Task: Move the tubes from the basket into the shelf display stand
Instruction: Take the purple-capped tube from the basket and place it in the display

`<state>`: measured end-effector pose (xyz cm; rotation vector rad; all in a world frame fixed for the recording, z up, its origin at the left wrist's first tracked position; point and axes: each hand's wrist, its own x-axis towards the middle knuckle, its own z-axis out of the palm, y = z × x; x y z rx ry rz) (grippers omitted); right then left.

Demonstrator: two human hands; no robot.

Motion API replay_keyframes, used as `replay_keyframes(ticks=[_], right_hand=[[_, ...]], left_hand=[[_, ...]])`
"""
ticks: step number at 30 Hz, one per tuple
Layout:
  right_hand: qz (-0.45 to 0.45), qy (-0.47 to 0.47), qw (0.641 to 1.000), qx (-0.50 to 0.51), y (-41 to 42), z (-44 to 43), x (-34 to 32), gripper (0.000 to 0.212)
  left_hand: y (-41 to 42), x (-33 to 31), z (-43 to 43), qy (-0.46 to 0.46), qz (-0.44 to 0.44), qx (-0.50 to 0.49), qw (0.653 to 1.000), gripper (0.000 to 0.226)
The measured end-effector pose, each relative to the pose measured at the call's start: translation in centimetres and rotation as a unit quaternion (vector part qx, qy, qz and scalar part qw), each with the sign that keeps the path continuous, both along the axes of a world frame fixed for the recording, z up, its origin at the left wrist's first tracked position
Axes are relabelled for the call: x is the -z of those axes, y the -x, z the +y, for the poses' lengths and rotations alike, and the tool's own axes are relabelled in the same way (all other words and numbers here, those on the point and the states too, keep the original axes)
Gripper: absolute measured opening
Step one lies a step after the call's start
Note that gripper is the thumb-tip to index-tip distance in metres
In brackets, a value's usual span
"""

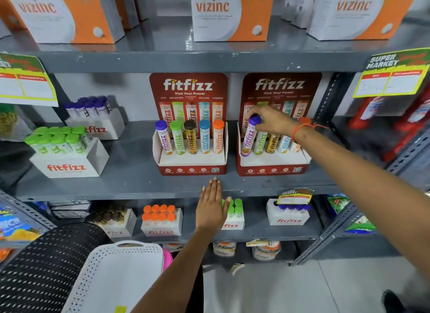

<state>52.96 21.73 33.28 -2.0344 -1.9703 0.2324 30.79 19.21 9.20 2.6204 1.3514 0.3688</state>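
Our right hand pinching the purple-capped fitfizz tube in the right "fitfizz Pick Your Power" stand, our left hand flat open, empty, lower centre, vizinc boxes above

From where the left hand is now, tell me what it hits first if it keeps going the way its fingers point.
The left hand points up and forward at the red front of the left fitfizz display stand, probably the first contact; depth is unclear.

Right stand's orange tube mostly hidden.
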Motion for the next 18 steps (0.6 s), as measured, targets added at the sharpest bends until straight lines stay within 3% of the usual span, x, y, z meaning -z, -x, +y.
replay_keyframes(ticks=[18], right_hand=[[-0.151,0.022,0.988,-0.001,1.2,2.6,-0.1,0.027]], left_hand=[[0.4,-0.8,0.1,0.014,0.053,0.015,0.998,0.066]])
